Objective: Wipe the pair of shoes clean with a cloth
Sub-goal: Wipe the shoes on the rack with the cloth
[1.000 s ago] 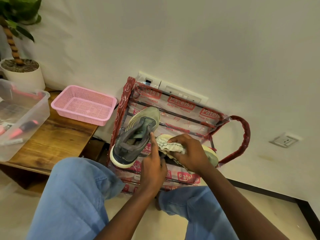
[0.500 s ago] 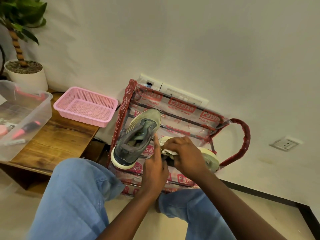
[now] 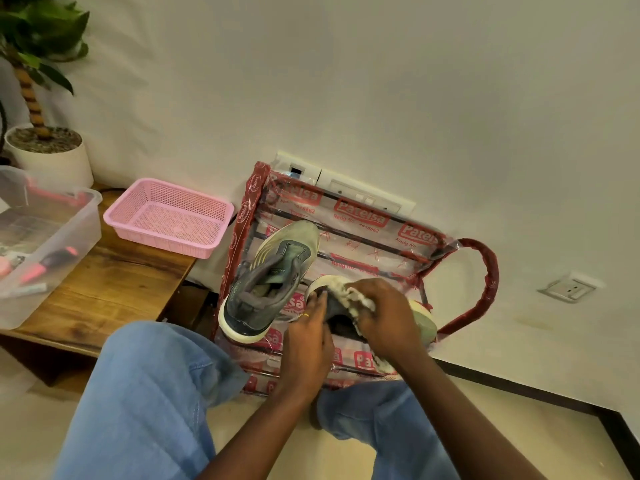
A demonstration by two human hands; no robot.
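While right hand (image 3: pixel 388 317) holds one cloth (image 3: pixel 349 296): two shoes (image 3: pixel 273 282) (image 3: pixel 424 329).

Pale wall (image 3: pixel 381 81), beige floor (image 3: pixel 519 427), wooden table (image 3: pixel 114 271)

We log grey-green mesh sneaker with white sole (image 3: pixel 273 282), upright, second matching sneaker (image 3: pixel 425 325) just beside, crumpled white cloth (image 3: pixel 353 298) bunched on it.

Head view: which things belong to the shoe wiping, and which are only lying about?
In the job:
- cloth, gripped by the right hand
- shoe, held by the left hand
- second shoe, resting on the rack

Lying about:
- pink basket
- clear box
- potted plant
- wall socket
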